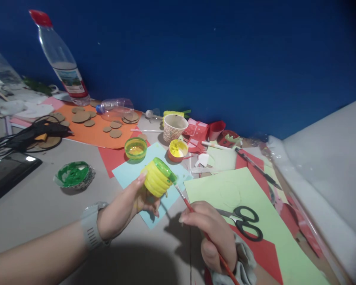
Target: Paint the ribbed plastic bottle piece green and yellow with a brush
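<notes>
My left hand [133, 200] holds a yellow ribbed cup [156, 181], tilted, with green paint on its rim and inside. My right hand [212, 229] is closed round a red paintbrush [187, 204], its bristles touching the green rim of the cup. Below the cup lies a light blue paper sheet [124, 174]. Behind it stand a small clear dish [135, 149] with a green rim and yellowish contents, and a small container of yellow paint [178, 149]. Off to the left, a bowl of green paint [74, 174] rests on the table.
Black-handled scissors [245, 222] lie on light green paper [249, 186] at the right. A tall water bottle [63, 59], a glue gun [47, 128], cardboard discs [80, 116] and a patterned paper cup [173, 128] stand or lie further back. A blue wall [210, 59] rises behind.
</notes>
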Tool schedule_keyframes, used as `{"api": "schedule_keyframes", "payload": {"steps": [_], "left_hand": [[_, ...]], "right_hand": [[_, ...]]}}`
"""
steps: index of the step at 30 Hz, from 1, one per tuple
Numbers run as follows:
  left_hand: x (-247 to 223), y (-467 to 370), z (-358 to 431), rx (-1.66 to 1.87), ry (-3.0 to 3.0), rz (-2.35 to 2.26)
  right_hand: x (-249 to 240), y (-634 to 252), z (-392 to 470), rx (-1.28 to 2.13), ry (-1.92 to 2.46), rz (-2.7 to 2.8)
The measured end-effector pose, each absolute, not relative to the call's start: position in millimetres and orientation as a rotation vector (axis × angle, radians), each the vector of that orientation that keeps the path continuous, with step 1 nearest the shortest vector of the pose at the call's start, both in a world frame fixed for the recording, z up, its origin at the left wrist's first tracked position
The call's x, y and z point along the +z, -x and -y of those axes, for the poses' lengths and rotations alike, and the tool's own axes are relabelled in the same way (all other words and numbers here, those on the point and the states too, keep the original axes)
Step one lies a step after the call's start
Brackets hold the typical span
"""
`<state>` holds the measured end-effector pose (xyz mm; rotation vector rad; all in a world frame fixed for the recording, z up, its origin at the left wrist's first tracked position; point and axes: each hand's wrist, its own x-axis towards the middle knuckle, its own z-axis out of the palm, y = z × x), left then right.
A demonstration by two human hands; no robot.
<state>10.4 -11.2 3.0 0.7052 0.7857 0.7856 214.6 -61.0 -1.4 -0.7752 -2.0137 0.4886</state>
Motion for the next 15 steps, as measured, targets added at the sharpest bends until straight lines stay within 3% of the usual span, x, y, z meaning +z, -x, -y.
{"api": "schedule_keyframes", "payload": {"steps": [15], "left_hand": [[6.7, -8.3, 8.2, 0.823, -0.611, -0.749]], "right_hand": [[-1.6, -215.1, 58.0, 0.473, 0.794, 2.009]]}}
